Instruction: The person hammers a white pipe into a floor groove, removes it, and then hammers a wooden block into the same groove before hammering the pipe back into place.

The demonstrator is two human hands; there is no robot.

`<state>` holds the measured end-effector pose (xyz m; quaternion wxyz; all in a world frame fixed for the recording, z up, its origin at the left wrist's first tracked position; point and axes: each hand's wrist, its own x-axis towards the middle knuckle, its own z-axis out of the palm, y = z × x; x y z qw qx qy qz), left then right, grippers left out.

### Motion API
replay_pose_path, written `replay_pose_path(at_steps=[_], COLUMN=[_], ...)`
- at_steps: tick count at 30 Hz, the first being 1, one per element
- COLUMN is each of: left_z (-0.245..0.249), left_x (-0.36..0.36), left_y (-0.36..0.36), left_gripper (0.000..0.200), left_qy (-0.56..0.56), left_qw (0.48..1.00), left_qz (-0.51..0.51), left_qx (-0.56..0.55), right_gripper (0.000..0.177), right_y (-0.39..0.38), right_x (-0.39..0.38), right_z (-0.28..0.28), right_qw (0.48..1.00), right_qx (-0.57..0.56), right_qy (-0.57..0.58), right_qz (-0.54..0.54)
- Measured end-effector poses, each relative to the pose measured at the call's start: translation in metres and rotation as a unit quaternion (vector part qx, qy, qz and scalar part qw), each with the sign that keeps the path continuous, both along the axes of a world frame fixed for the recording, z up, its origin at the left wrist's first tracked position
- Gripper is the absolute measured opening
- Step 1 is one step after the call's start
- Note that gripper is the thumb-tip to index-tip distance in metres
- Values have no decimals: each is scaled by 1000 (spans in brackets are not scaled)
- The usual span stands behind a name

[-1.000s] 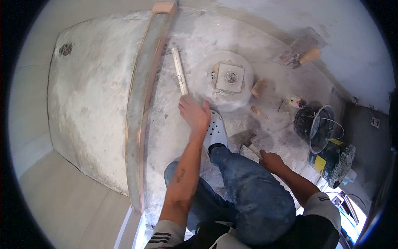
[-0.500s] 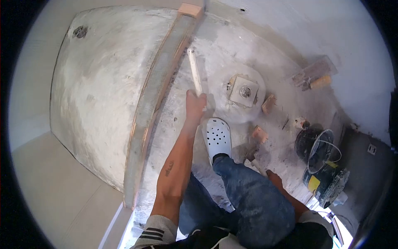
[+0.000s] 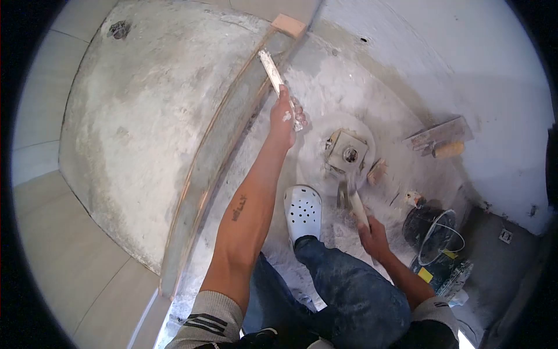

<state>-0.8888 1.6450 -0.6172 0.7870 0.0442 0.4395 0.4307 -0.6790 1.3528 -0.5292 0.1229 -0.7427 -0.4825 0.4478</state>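
Note:
My left hand (image 3: 283, 119) is closed around a narrow whitish stick (image 3: 269, 68), smeared with plaster, whose far end reaches over the raised curb (image 3: 229, 113). In my right hand (image 3: 374, 237), low beside my knee, is a hammer (image 3: 358, 210) gripped by its pale handle. The hammer head is blurred and points toward the square floor drain (image 3: 343, 152). White residue marks the fingers of my left hand.
A trowel with a wooden handle (image 3: 449, 150) lies at the right near the wall. Broken tile pieces (image 3: 376, 172) lie by the drain. Black buckets (image 3: 423, 224) stand at lower right. My white clog (image 3: 303, 210) rests on the dusty floor (image 3: 331, 75).
My left hand has moved forward with the stick, which now tilts over the curb. My right hand has come forward from beside my knee, bringing the hammer into clear view. The camera has shifted.

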Motion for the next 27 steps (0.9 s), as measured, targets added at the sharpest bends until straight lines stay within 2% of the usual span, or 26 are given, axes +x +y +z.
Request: replay_pose_path(at_steps=[2,4,6,8,12,14,15,17,18,20,21,22,23,25,27], left_z=[0,1,-1,-7,-28,-42,-44,-33,-35,-23,-17,-25,-39,-70,-99], left_x=[2,5,2,0,0,11,15,18,24,31,31,28,32,42,54], left_y=[10,21,31,42,60,67,71,77,75,72,71,68,62,44,29], left_gripper=[45,46,47,47,48,50,50,53,55,55,55,50,50,49,54], left_qy=[5,29,55,76,76,208,206,79,106,129,152,162,161,47,-67], left_qw=[1000,999,998,997,995,957,958,994,989,987,983,985,985,989,958], left_qz=[22,32,41,32,38,121,121,73,95,100,103,47,47,89,130], left_qx=[-7,-3,-1,7,46,162,160,-14,29,13,-1,-24,-28,112,248], right_gripper=[32,32,25,34,34,33,33,36,36,39,39,40,40,38,36], right_y=[39,86,132,180,252,277,286,301,307,319,324,328,332,340,352], right_x=[-1,-14,-28,-52,-83,-96,-100,-108,-113,-123,-127,-130,-131,-133,-132], right_z=[-22,-27,-32,-11,13,20,19,17,19,26,24,22,21,21,24], right_qw=[998,996,991,993,988,977,977,937,937,904,904,896,887,872,856], right_qx=[7,40,62,112,130,128,126,158,155,152,149,171,193,218,242], right_qy=[58,68,105,42,-19,-62,-63,-122,-122,-142,-140,-142,-144,-155,-165], right_qz=[-36,-51,-64,-15,81,161,162,288,290,373,375,385,394,411,426])
